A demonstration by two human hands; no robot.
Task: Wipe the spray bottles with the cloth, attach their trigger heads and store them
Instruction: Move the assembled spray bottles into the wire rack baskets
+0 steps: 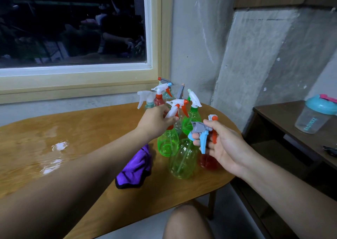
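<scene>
One purple cloth (135, 167) lies left of the right hand's (224, 147) fingers (196, 143), which pinch a grey-and-blue plastic trigger head (200, 131) over a green translucent spray bottle (182, 160), likely attaching and needing a twist down; beyond, the left hand (155, 120) grips a white-and-orange trigger head (172, 112) among three green and two red bottles (207, 161).

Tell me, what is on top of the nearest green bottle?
A grey trigger head with a blue lever sits there, gripped by the right hand. The fingers cover the neck of the green bottle, so whether the head is screwed on cannot be seen.
</scene>
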